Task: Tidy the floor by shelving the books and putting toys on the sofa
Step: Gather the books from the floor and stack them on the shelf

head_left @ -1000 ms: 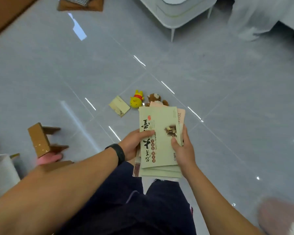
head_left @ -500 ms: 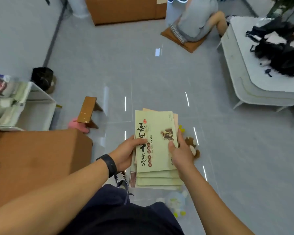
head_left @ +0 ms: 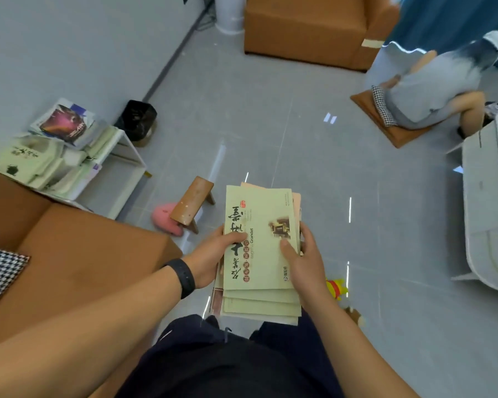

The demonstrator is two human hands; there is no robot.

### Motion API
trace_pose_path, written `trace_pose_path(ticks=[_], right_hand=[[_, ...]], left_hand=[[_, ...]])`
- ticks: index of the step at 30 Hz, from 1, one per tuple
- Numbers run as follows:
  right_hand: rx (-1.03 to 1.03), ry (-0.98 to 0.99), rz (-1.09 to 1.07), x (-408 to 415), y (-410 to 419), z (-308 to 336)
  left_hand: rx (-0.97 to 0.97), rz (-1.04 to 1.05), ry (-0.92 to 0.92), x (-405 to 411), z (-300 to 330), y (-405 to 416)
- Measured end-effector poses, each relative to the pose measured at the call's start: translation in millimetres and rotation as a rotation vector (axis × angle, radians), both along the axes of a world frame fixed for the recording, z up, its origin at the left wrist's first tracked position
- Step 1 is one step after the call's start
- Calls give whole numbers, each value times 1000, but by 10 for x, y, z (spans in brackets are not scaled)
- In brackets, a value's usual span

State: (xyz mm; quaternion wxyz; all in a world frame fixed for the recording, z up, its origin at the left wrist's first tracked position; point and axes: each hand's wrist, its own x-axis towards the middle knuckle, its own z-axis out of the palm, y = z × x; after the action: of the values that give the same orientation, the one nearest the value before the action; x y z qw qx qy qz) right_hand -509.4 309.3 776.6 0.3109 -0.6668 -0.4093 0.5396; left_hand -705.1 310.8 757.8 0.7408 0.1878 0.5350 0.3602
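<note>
Two hands hold one stack of books (head_left: 259,242) out in front of me, above the grey floor (head_left: 314,156). My left hand (head_left: 213,257) grips the left edge of the stack, with the thumb lying across the top cover. My right hand (head_left: 302,262) grips the right edge, and its thumb also presses down on the cover. The top book is pale green with big dark letters on it. More pale green books and a pink one peek out from under it. A black band (head_left: 183,275) sits on my left wrist.

Down by my right arm I see a yellow toy (head_left: 336,288) lying on the floor. A brown toy (head_left: 354,315) lies near it, a bit closer to me. I cannot tell what kind of toy it is, because it is blurry. A pink toy (head_left: 167,218) lies on the floor too, touching a small wooden stool (head_left: 191,203).

On my left is a brown sofa (head_left: 78,262). Just behind it stands a white shelf (head_left: 121,173) with books (head_left: 41,159) leaning in it. A black bin (head_left: 138,119) stands by the wall past the shelf. Far off, another person (head_left: 431,90) sits on a cushion on the floor.
</note>
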Motion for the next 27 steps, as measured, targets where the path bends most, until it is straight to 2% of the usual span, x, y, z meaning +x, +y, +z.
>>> trace_pose_path(ticks=[6,10,12,19,27], right_hand=[[-16,-36,221,-56,1295,-176],[-51,-60,398,-197,2160,-102],[-4,-77,507,-410,2601,-25],[3,-73,822,-1593,3636,-73],[14,-89,998,-3165,4572,-39]], left_hand=[[-34,198,-24,18,-212,875],[-21,387,-11,-8,-73,1421],[-2,478,1,-142,3,1671],[-75,837,-10,-931,-155,2132],[-47,1011,-23,-2219,-237,2836]])
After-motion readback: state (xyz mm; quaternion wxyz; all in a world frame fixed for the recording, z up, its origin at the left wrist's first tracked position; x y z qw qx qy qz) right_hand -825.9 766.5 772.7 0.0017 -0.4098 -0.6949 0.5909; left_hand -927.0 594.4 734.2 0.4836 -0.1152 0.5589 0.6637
